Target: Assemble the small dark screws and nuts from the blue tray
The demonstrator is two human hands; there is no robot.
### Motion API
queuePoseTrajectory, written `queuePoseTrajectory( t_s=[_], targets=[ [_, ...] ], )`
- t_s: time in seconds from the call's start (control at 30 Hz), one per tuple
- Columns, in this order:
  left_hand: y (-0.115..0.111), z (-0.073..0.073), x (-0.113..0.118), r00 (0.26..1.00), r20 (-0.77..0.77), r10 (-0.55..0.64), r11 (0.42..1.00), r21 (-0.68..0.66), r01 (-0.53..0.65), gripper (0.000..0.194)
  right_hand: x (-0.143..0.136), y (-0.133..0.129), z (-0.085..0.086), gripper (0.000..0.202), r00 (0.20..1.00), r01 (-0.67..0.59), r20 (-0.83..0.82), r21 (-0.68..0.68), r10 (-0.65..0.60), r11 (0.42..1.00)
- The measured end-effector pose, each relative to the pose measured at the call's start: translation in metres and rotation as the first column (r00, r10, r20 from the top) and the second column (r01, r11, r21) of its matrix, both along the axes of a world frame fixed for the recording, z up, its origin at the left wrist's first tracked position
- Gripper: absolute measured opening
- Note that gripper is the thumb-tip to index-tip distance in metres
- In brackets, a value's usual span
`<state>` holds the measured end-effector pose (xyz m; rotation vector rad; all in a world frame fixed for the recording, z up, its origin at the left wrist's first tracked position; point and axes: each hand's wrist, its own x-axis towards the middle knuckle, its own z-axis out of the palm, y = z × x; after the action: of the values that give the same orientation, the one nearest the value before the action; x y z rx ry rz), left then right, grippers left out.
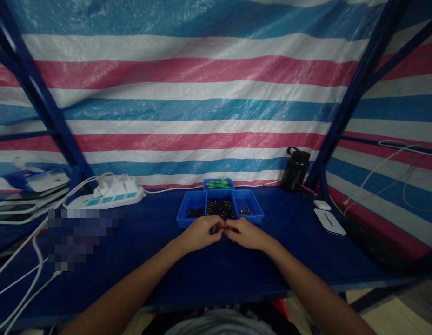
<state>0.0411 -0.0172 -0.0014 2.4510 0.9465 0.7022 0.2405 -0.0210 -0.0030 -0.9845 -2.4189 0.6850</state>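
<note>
1. So the small thing being handled (222, 227) is right between the fingertips of both hands, just on the near side of the blue bins. It's dark and too small to make out.
2. Left hand (201, 232) has thumb and fingers curled into a near-closed pinch at that piece. Right hand (248, 233) comes in from the other side, also in a narrow pinch, and the fingertips of the two pretty much meet.
3. Just beyond are three blue bins side by side: left bin (182, 209) with some dark bits, middle bin (220, 193) with a pile of dark, shiny little parts, right bin (255, 204) with a few small shiny ones. A far bin (218, 188) behind the middle one has green pieces.
4. All of it sits on a dark blue tabletop (236, 272).
5. Left side's kinda cable city: white power strip (114, 197) with plugs in it, white cables (37, 251) looping toward the near edge, plus a pixelated patch I can't read.
6. Far right there's a black bottle (295, 170) with a strap, and nearer, a flat white device (329, 221).
7. Room-wise, a striped tarp (202, 109) in blue, white and red hangs behind and along the right, with blue metal posts (351, 97) on both sides.
</note>
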Motion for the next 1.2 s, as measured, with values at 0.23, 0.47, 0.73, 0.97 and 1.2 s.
queuePoseTrajectory(
  t_s=[0.23, 0.47, 0.73, 0.97, 1.2],
  targets=[
    [0.0016, -0.0015, -0.0006, 1.000, 0.016, -0.007, 1.000, 0.013, 0.007, 0.013, 0.0001, -0.0012, 0.0035, 0.020, 1.000, -0.019, -0.019, -0.032, 0.018, 0.999],
    [0.0018, -0.0022, -0.0015, 1.000, -0.004, -0.013, 1.000, 0.024, 0.013, 0.014, -0.0007, -0.0002, 0.0024, 0.028, 1.000, 0.005, 0.003, -0.009, -0.005, 1.000],
    [0.0012, -0.0011, -0.0011, 1.000, -0.016, 0.004, 1.000, 0.011, -0.004, 0.015, -0.0001, 0.0002, 0.0022, 0.027, 1.000, 0.010, -0.016, -0.008, -0.010, 1.000],
    [0.0018, -0.0024, -0.0011, 1.000, -0.013, 0.014, 1.000, 0.023, -0.014, 0.015, 0.0000, 0.0010, 0.0018, 0.025, 0.999, 0.021, -0.040, -0.030, -0.023, 0.999],
    [0.0008, 0.0008, -0.0007, 1.000, -0.021, 0.021, 1.000, 0.012, -0.021, 0.015, 0.0000, 0.0016, 0.0019, 0.024, 0.997, 0.044, -0.056, -0.083, -0.049, 0.996]
  ],
)
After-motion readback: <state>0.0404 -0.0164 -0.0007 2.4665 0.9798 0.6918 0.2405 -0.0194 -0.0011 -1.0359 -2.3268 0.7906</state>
